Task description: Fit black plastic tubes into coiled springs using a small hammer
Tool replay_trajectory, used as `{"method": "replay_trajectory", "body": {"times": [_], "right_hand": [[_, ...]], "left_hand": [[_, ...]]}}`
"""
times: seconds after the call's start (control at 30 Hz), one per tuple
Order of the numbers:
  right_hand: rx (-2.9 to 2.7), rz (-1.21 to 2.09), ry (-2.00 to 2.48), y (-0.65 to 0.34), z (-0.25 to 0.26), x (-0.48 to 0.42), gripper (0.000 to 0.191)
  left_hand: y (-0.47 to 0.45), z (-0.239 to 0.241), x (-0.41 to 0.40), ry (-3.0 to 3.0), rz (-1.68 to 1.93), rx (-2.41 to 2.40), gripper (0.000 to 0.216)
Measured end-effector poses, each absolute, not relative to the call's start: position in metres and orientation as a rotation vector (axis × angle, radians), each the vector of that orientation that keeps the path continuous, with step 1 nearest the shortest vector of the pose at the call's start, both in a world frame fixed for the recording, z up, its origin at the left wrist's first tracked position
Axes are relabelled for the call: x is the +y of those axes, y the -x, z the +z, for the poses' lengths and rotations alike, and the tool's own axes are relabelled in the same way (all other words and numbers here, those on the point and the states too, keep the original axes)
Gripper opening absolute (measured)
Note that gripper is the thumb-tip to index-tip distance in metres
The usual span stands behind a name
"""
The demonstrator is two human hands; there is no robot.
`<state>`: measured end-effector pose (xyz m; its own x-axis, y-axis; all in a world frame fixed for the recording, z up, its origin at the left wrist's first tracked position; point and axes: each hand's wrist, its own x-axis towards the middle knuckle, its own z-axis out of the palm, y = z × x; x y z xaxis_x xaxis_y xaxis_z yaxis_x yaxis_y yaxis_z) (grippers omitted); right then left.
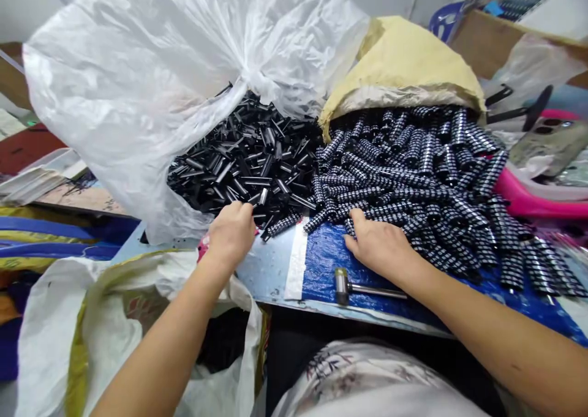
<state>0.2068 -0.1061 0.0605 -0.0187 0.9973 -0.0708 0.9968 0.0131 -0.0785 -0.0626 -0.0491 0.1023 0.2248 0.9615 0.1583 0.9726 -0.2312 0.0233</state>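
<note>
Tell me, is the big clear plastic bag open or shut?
Open. The big clear plastic bag gapes, and black plastic tubes spill out by the left hand.

A small assembly workshop: at 11 o'clock a clear bag (138, 68) spills loose black parts (243, 160), at 1 o'clock a yellow sack (404, 56) spills striped grips (413, 172), a hammer (349, 285) lies at 6 o'clock on the blue worktop (321, 255), and a cardboard box (487, 43) stands at 2 o'clock.
</note>
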Motion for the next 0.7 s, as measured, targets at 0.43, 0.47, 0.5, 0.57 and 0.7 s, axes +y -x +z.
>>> {"method": "replay_trajectory", "body": {"times": [0.43,0.47,0.5,0.57,0.7], "right_hand": [[-1.062,1.53,1.178,-0.242,0.053,-0.14,0.046],[-0.931,1.628,1.103,-0.237,0.053,-0.141,0.044],[-0.826,1.688,1.047,-0.232,0.054,-0.141,0.043],[-0.7,1.723,0.992,-0.222,0.057,-0.142,0.044],[-0.713,1.706,1.008,-0.211,0.058,-0.149,0.053]], "left_hand": [[0.08,0.104,-0.018,2.194,-1.482,-1.887,0.02],[0.071,0.109,-0.024,2.169,-1.692,-1.88,0.019],[0.06,0.112,-0.033,2.171,-1.854,-1.886,0.019],[0.036,0.114,-0.058,2.252,-2.006,-1.995,0.021],[-0.007,0.096,-0.121,2.697,-1.698,-2.419,0.015]]}}
